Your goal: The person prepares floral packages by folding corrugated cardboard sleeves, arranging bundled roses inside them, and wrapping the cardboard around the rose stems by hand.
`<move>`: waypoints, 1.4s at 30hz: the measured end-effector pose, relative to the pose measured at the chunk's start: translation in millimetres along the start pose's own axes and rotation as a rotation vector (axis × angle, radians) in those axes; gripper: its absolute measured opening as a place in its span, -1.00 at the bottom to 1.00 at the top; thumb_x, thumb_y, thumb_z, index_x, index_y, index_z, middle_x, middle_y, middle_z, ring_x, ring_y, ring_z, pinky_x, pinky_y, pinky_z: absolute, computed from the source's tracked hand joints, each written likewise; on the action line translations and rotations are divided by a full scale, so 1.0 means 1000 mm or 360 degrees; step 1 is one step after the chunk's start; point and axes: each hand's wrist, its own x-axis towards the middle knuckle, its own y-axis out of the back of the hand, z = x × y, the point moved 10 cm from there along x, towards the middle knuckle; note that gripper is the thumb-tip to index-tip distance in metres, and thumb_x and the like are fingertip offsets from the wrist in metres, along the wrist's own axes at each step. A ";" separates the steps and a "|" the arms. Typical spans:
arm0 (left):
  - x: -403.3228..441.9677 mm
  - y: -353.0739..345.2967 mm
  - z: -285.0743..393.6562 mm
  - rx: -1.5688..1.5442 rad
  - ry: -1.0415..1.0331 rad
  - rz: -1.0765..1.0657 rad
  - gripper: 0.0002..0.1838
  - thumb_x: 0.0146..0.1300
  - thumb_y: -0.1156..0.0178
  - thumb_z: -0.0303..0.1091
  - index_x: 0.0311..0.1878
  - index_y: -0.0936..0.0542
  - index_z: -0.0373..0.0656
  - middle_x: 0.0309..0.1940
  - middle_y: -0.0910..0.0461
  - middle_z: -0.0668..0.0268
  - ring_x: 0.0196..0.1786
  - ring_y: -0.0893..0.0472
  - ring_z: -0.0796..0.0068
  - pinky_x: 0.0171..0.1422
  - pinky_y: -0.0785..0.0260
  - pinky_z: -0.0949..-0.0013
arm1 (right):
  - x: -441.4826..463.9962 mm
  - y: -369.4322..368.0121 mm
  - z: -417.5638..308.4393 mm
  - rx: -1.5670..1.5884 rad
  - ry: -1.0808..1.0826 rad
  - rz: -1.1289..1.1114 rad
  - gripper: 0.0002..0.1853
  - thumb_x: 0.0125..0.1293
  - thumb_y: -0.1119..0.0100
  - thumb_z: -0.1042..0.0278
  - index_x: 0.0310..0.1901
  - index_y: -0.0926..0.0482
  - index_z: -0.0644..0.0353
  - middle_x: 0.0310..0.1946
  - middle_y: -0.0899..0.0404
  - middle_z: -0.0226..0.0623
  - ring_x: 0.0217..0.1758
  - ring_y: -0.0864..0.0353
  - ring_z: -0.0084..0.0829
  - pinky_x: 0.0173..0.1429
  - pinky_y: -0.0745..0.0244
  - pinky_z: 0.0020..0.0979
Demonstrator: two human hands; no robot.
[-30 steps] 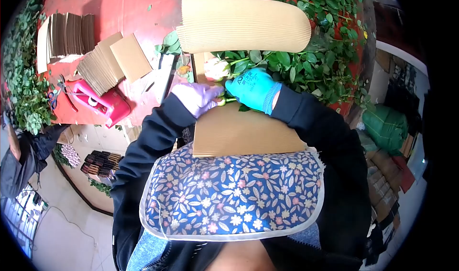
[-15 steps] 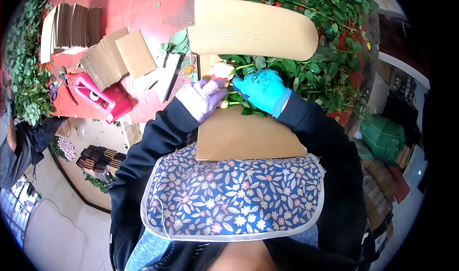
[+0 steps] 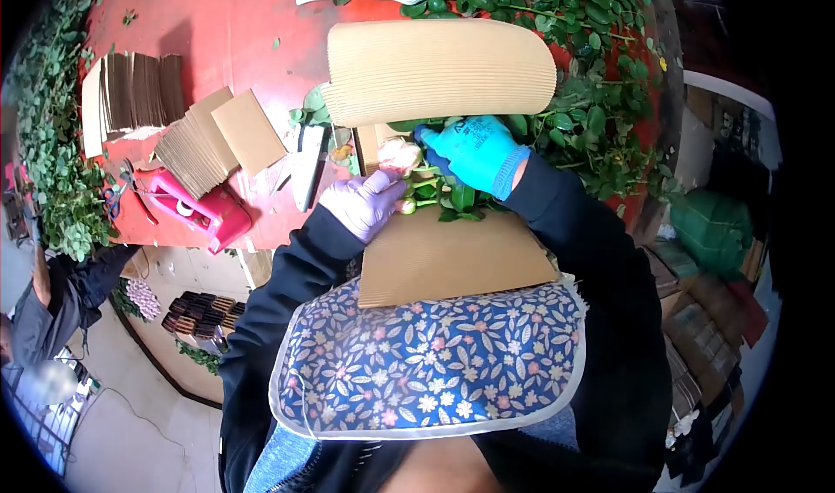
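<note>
My left hand, in a thin purple glove, is closed at the flower heads, its fingertips against a pale pink rose. Just below those fingers shows a small greenish rose bud. My right hand, in a blue coated work glove, has its fingers curled over the stems and leaves; what they grip is hidden. Under the roses lies a sheet of corrugated cardboard, reaching toward my patterned apron. Its ribbed, curved upper part stands beyond my hands.
Left on the red table are stacked cardboard pieces, more cardboard cards, a pink tape dispenser, pliers and a white-and-black tool. Leafy stems cover the right side. A person is at far left.
My right hand has shifted slightly left and its fingers have moved up from the lower stems, exposing more leaves. The pink rose sits lower beside my left fingers. The whole view has shifted a little.
</note>
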 end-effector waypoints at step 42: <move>0.032 0.022 -0.002 0.0143 0.0124 0.0297 -0.63 0.20 -0.17 -0.43 0.10 -0.56 -0.15 -0.14 -0.60 0.10 -0.29 -0.65 0.11 -0.22 -0.53 0.17 | 0.008 -0.009 -0.007 -0.0478 -0.0140 0.0254 -0.49 0.27 -0.02 0.27 0.23 -0.44 0.30 -0.35 -0.69 -0.18 -0.39 -0.66 -0.27 -0.53 -0.40 -0.08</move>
